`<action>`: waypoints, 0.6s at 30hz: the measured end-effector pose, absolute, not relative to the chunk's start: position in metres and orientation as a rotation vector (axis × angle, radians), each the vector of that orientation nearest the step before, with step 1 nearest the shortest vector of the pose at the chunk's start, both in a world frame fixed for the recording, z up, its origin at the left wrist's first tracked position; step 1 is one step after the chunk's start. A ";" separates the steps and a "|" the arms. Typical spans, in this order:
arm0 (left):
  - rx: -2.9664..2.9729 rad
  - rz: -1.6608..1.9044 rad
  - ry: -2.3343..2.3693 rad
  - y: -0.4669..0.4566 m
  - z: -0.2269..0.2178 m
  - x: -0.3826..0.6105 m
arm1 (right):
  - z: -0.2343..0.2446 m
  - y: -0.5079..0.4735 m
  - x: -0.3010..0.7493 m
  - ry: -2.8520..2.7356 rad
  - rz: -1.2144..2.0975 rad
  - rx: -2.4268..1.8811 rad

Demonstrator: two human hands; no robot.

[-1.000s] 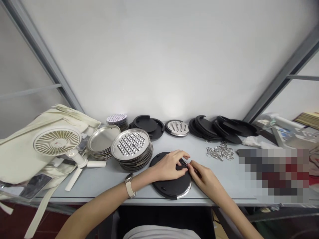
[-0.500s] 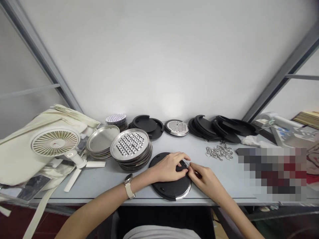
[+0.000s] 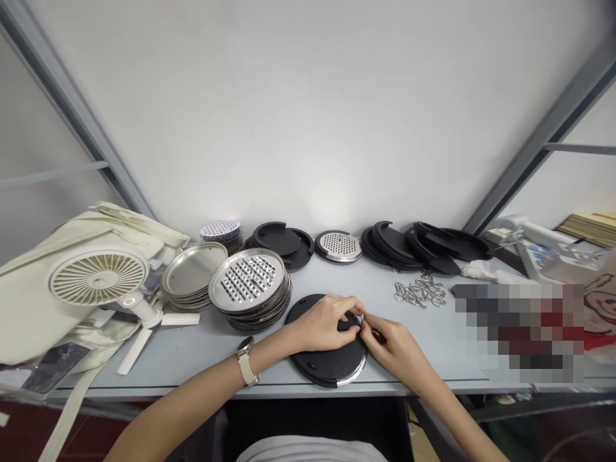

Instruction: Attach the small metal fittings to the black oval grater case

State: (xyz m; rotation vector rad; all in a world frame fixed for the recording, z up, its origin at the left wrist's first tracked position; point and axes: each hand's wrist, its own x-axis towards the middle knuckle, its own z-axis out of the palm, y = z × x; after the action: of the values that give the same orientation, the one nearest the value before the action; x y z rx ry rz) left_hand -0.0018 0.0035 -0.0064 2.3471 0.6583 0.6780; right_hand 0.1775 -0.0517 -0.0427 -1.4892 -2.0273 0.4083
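Head camera: Close fingerwork below a white wall [image 3: 317, 115]

Grey table [image 3: 168, 356], left end: a cream bag [image 3: 29, 295] slumps with a white fan [image 3: 101, 278] beside it, apparently kept clear of the elbows. Black holders [image 3: 399, 247] pile up along the wall, and a stack of metal graters [image 3: 248, 282] stands left of centre, likely for an easy reach. Front and centre, a black disc [image 3: 332, 366] lies flat near the table's front edge, close enough, it seems, to lean on. The left hand [image 3: 325, 327] rests across it, apparently as a steadying weight; its thumb and forefinger curl, but whether they grip anything I cannot tell. At the disc's right edge, the right hand [image 3: 392, 346] is pinched tight. Wire loops [image 3: 421, 292] lie heaped beyond it, probably for quick picking. Between its fingertips sits a metal piece [image 3: 359, 319], too tiny to make out fully.
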 end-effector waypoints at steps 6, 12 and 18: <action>2.326 0.674 0.643 0.006 -0.008 -0.002 | -0.047 -0.050 0.178 -2.021 0.334 -1.516; 2.295 0.636 0.658 0.008 -0.008 -0.003 | -0.047 -0.050 0.178 -2.029 0.303 -1.503; 2.289 0.655 0.637 0.009 -0.008 -0.003 | -0.045 -0.051 0.177 -2.045 0.267 -1.508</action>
State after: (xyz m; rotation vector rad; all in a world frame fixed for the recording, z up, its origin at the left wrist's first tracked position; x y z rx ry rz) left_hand -0.0030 0.0089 -0.0079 2.2891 0.6368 0.6550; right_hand 0.1775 -0.0508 -0.0449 -1.5076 -2.0447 0.2666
